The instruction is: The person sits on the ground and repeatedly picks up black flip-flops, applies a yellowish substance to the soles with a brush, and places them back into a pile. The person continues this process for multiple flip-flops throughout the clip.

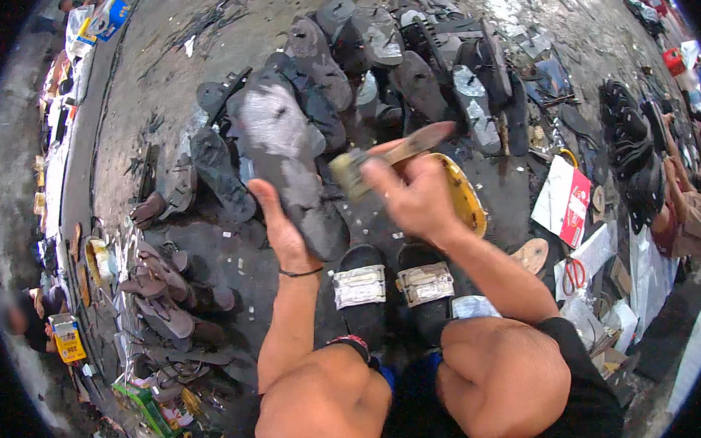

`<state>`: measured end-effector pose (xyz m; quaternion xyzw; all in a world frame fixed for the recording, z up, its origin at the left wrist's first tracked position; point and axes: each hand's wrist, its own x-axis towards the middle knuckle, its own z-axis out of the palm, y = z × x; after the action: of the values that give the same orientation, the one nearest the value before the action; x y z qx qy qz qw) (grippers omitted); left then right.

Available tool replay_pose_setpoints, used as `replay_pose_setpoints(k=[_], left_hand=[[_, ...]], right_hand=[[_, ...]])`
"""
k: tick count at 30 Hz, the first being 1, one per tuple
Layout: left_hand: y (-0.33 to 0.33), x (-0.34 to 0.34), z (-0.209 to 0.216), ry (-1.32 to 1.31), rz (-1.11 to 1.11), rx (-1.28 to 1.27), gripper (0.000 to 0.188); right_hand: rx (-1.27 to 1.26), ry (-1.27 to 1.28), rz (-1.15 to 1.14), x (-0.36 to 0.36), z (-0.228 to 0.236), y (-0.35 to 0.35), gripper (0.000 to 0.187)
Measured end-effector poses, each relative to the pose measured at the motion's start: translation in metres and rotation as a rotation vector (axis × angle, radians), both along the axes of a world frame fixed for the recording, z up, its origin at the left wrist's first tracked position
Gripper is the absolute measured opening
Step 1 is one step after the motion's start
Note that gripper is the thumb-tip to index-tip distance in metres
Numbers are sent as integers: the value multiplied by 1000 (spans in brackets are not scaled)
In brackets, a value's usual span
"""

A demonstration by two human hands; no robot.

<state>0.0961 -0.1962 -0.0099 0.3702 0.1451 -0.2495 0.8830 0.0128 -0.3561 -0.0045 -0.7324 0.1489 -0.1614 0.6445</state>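
Note:
Held up in my left hand (287, 239) is a dark shoe sole (278, 153), tilted, its face turned toward me. Shiny wet patches cover its upper part and run down its middle. My left thumb lies along the sole's edge; the other fingers are hidden behind it. My right hand (420, 197) grips a flat brush (430, 136) with a wooden handle and pale yellowish bristles. The bristles are just right of the sole, seemingly apart from it. Behind my right hand is a yellow container (468, 200) with dark smears, partly hidden by the hand.
Several dark soles (419, 86) lie heaped on the floor ahead. Strapped sandals (162, 291) are piled at left. On the right are a white and red box (562, 202), red-handled scissors (572, 276) and another person's arm (676, 187) near black footwear (630, 138).

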Motion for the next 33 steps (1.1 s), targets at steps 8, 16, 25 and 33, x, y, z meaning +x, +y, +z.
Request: replay_pose_setpoints(k=[8, 16, 25, 33], left_hand=[[7, 4, -1, -59, 9, 24, 74], [37, -21, -14, -584, -315, 515, 40], [142, -76, -52, -472, -282, 881, 27], [264, -30, -33, -1027, -247, 1951, 51]], right_hand=[[233, 395, 322, -26, 8, -17, 33], [295, 142, -373, -33, -50, -115, 32], [37, 576, -472, 21, -87, -248, 43], [-619, 137, -262, -107, -73, -127, 24]])
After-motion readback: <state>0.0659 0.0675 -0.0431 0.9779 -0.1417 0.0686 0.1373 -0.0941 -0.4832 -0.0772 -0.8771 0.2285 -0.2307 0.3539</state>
